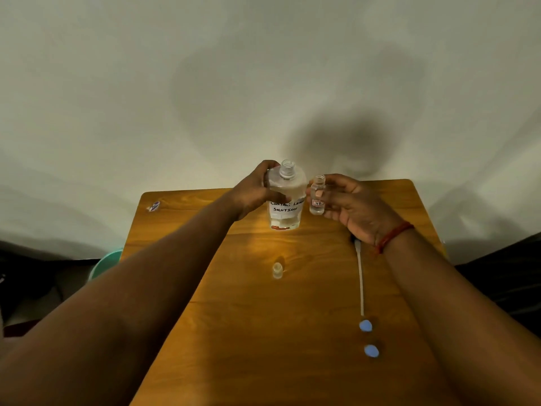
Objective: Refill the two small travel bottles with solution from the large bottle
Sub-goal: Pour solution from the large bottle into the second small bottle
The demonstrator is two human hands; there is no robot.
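Observation:
My left hand [254, 191] grips the large clear bottle [285, 209], which is uncapped, upright and raised above the far part of the wooden table [234, 332]. Its white label reads "contact lens solution". My right hand [355, 206] holds a small clear travel bottle [317, 196] with a red-marked label, open at the top, right beside the large bottle. A second small travel bottle [277, 270] stands open on the table in the middle, nearer to me.
A white pump tube [360, 282] lies on the table's right side. Two blue caps [365, 326] [371, 351] sit near the front right. A small wrapper [154, 206] lies at the far left corner. A teal object [106, 263] sits off the table's left edge.

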